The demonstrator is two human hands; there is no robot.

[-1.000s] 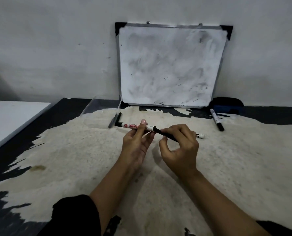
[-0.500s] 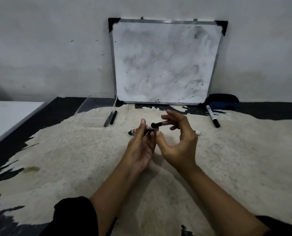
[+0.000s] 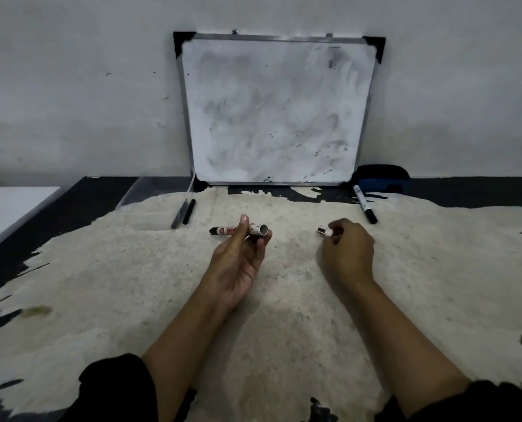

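Observation:
My left hand (image 3: 238, 254), palm up, pinches a white marker barrel (image 3: 227, 230) with a red label between thumb and fingers. The barrel lies sideways, and its right end is an open hollow tube. To the right, my right hand (image 3: 346, 251) rests on the cream cloth with its fingers curled round a small white-ended piece (image 3: 325, 231) that sticks out to the left. The rest of that piece is hidden in the hand. The two hands are well apart.
A smudged whiteboard (image 3: 275, 111) leans on the wall behind. A blue-and-black eraser (image 3: 381, 178) and a capped marker (image 3: 365, 204) lie at the right. A clear plastic tray (image 3: 156, 193) and a black stick (image 3: 189, 211) lie at the left. Cream fuzzy cloth (image 3: 131, 284) covers the dark table.
The hands were together at the marker's right end, the right one pulling a black piece. Now they are apart, the barrel's end is open, and my right hand has dropped to the cloth.

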